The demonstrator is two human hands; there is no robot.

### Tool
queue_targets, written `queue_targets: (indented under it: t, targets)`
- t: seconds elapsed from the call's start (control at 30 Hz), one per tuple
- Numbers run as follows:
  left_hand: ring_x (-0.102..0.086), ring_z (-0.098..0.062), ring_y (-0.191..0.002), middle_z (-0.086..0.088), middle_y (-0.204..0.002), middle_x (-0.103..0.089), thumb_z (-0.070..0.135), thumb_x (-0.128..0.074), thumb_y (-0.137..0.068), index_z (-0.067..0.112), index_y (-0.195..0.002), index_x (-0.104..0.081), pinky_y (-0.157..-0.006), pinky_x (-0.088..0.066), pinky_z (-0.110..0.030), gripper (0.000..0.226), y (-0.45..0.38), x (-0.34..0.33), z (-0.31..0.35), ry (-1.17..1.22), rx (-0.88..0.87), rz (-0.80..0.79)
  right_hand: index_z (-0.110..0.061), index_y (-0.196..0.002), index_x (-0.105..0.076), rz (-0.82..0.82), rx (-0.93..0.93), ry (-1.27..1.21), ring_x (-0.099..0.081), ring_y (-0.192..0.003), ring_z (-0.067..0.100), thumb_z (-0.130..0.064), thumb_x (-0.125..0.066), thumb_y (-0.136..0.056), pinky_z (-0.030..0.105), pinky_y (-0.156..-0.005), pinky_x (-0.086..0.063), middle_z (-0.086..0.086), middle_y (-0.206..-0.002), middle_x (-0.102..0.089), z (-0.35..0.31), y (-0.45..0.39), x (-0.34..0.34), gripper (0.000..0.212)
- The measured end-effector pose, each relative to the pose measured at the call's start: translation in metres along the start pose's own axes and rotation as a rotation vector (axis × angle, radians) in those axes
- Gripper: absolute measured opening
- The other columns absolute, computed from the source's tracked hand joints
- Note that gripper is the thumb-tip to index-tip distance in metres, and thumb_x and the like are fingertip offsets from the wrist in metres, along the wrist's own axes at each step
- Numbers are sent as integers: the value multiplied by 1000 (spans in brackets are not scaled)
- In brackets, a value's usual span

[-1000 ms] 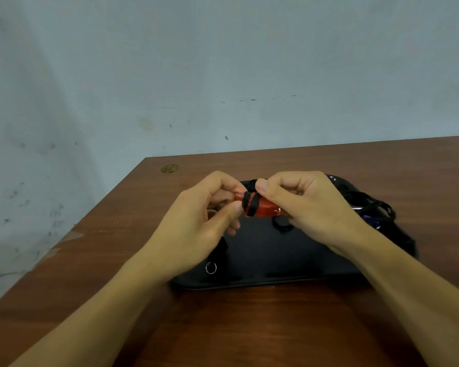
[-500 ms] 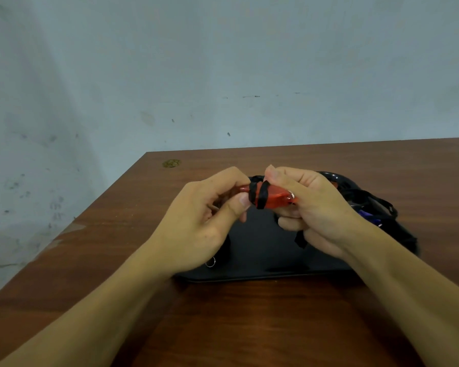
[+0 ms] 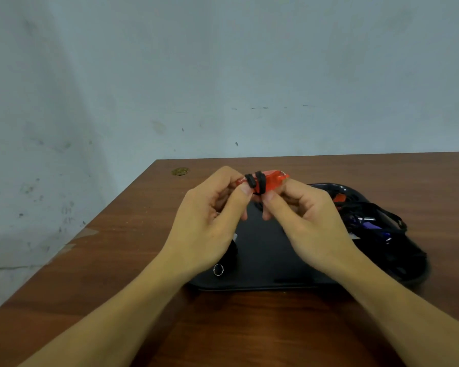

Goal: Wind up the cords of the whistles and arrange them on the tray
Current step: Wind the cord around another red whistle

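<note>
My left hand (image 3: 210, 221) and right hand (image 3: 306, 215) both pinch the red whistle (image 3: 269, 181), its long axis running nine to three; cord (image 3: 255, 182) wraps it.

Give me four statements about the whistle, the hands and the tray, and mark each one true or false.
1. Both hands, left hand and right hand, hold the red whistle. True.
2. The whistle lies flat on the tray. False: it is held above the tray.
3. Black cord is wrapped around the whistle. True.
4. The tray is white. False: it is black.
</note>
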State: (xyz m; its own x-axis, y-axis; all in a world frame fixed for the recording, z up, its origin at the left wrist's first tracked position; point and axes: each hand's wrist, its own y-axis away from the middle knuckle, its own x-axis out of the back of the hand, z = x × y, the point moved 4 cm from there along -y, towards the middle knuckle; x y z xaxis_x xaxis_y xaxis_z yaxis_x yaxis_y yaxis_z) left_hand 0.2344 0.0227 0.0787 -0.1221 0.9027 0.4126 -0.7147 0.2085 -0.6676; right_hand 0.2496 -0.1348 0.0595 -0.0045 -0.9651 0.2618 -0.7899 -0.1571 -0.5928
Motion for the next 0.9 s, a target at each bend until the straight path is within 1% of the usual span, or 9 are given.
queue_targets:
  t: [0.1, 0.17, 0.27, 0.4, 0.53, 0.73, 0.77, 0.83, 0.9]
  targets:
    - [-49, -12, -53, -4, -61, -57, 22, -50, -102, 19, -83, -56, -51, -37, -23, 20, -3, 6, -4, -112, 27, 37, -26, -98, -70, -82, 92, 173, -66, -80, 6, -14, -59, -98, 15, -69, -49, -18, -81, -68, -10, 5, -4, 17]
    - [-42, -13, -49, 0, -55, -49, 22, -50, -102, 17, -82, -53, -47, -31, -22, 21, -5, 8, -7, -223, 12, 1, -27, -96, -69, -102, 177, 325, -63, -77, 1, -17, -59, -98, 10, -68, -42, -25, -77, -62, -17, 5, 0, 15]
    - [-39, -13, -50, 9, -56, -40, 29, -44, -101, 16, -87, -51, -48, -29, -28, 21, -6, 11, -5, -433, -79, -84, -23, -90, -70, -60, 275, 451, -58, -68, -2, -23, -62, -95, 7, -61, -36, -24, -73, -59, -22, -1, 14, 10]
    - [-42, -23, -57, 14, -67, -38, 29, -40, -97, 23, -90, -45, -51, -34, -35, 10, -5, 10, 0, -630, -180, -210, -20, -84, -72, -123, 291, 378, -59, -63, 4, -23, -74, -89, 8, -60, -38, -17, -69, -62, -25, -5, 22, 7]
    - [-42, -18, -61, 13, -71, -39, 23, -41, -99, 24, -88, -43, -52, -40, -40, 11, -3, 8, 4, -565, -259, -347, -16, -79, -75, -177, 193, 147, -63, -61, 10, -25, -79, -81, 16, -59, -45, -8, -68, -68, -24, -5, 24, 10]
    - [-43, -9, -61, 11, -71, -44, 18, -45, -101, 15, -86, -51, -56, -31, -24, 17, -1, 7, 10, -381, -288, -424, -16, -70, -68, -218, -23, -214, -57, -50, 7, -24, -78, -77, 15, -51, -43, -3, -59, -66, -12, -7, 21, 15]
    - [-44, -10, -61, 9, -71, -46, 19, -45, -102, 13, -87, -53, -56, -31, -24, 18, -1, 7, 11, -338, -274, -427, -16, -69, -67, -217, -57, -254, -53, -45, 14, -27, -81, -78, 19, -47, -39, 1, -56, -62, -10, -7, 20, 20]
    - [-48, -13, -61, 5, -70, -51, 19, -45, -102, 11, -88, -55, -57, -33, -22, 19, -1, 6, 13, -259, -245, -429, -20, -69, -69, -215, -86, -297, -40, -46, 44, -43, -84, -73, 37, -44, -33, 30, -61, -52, -9, -7, 19, 28]
    - [-52, -14, -63, 5, -71, -55, 19, -46, -102, 18, -89, -55, -58, -34, -20, 15, 0, 5, 14, -194, -234, -442, -22, -69, -70, -213, -88, -344, -38, -50, 48, -52, -84, -68, 47, -50, -36, 43, -71, -44, -11, -8, 18, 33]
